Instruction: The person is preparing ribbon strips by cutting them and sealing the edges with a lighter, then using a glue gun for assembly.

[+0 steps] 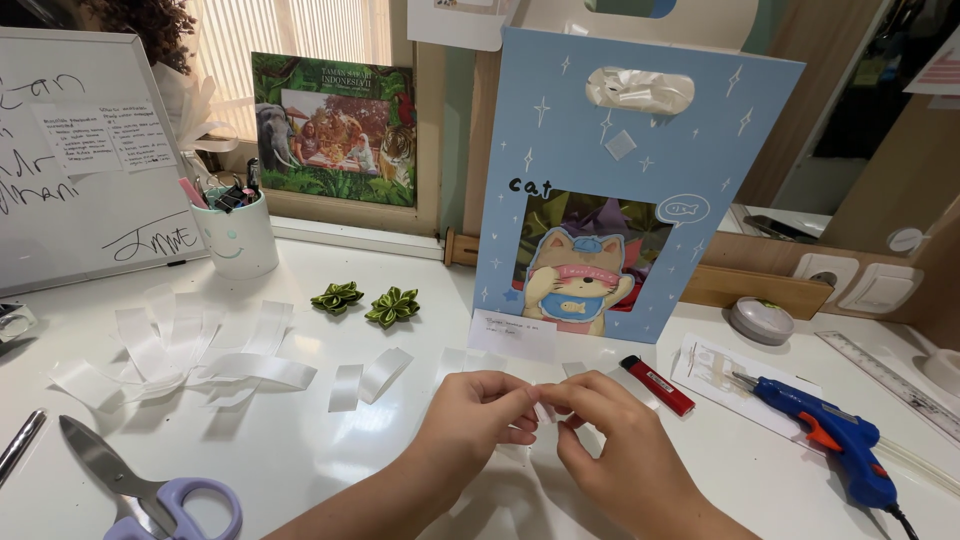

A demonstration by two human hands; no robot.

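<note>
My left hand [470, 420] and my right hand [620, 440] meet over the white desk, fingertips pinched together on a small piece of white ribbon [545, 408]. More white ribbon pieces lie beneath my hands. Short white ribbon strips [368, 378] rest just left of my hands. Two green ribbon flowers [366, 302] sit farther back on the desk. A red lighter [657, 385] lies close to my right hand.
A pile of cut white ribbon [185, 350] lies at the left, with purple-handled scissors [150, 490] in front of it. A blue glue gun [830, 435] rests at the right. A blue cat-print bag [620, 180] stands behind, a pen cup [238, 235] and whiteboard [70, 160] at the back left.
</note>
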